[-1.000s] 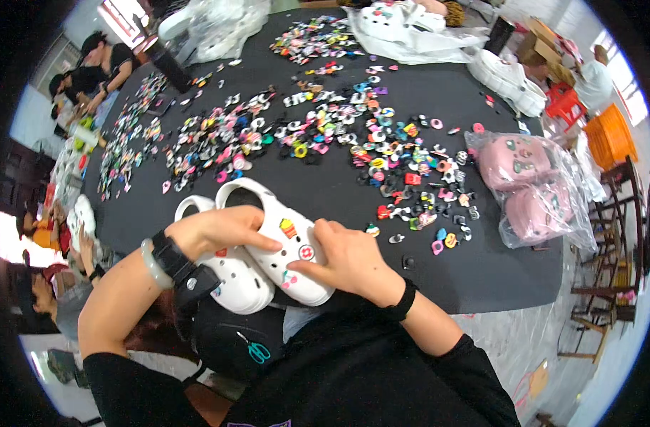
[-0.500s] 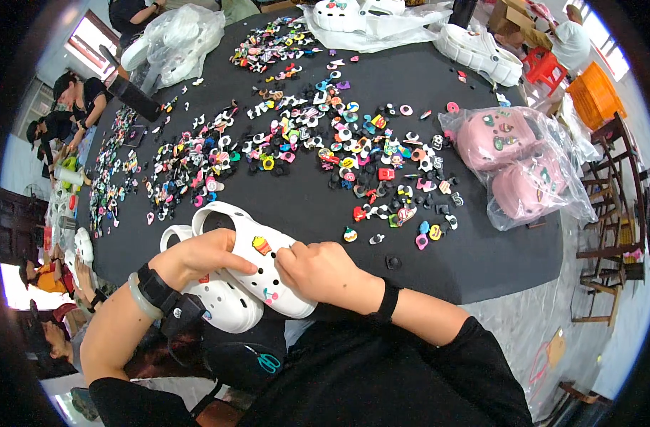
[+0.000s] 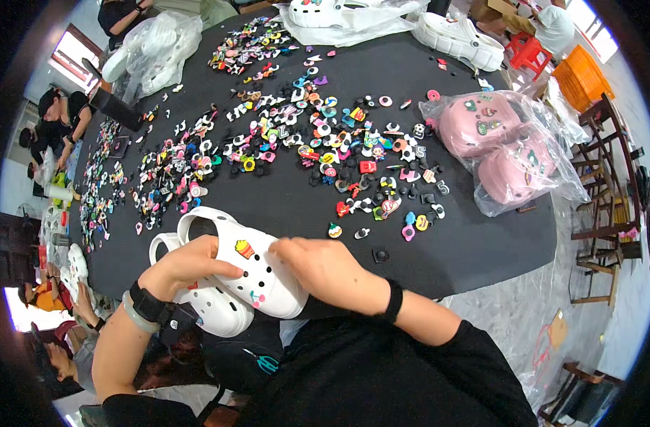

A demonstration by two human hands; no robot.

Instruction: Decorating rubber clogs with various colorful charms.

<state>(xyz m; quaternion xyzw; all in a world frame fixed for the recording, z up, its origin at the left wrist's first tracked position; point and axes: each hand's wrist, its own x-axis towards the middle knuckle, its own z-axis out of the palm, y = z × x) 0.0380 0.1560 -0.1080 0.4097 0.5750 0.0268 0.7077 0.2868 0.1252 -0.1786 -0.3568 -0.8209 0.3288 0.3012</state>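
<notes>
My left hand [image 3: 184, 269] grips a pair of white clogs [image 3: 286, 290] at the table's near edge, thumb lying across the upper of the right-hand shoe. That upper carries a french-fries charm [image 3: 244, 248] and a pink cherry charm [image 3: 257, 299] among bare holes. The other white clog [image 3: 229, 318] sits close beside it, partly under my hand, with a bit of red charm showing. My right hand [image 3: 336, 276] is closed at the right flank of the upper, fingers curled together and slightly blurred. Whatever its fingertips pinch is hidden.
Piles of colourful shoe charms [image 3: 175, 167] cover the black table [image 3: 474, 249]. Bagged pink clogs [image 3: 506, 174] lie at right, more white clogs [image 3: 460, 43] at the far side. Scissors [image 3: 266, 364] rest below the shoes. Co-workers [image 3: 65, 117] are along the left; a wooden rack [image 3: 603, 185] stands right.
My right hand has turned and lifted slightly from the clog's upper, its fingers shifting toward the shoe's right side. The left hand keeps its hold. The whole view has shifted a little.
</notes>
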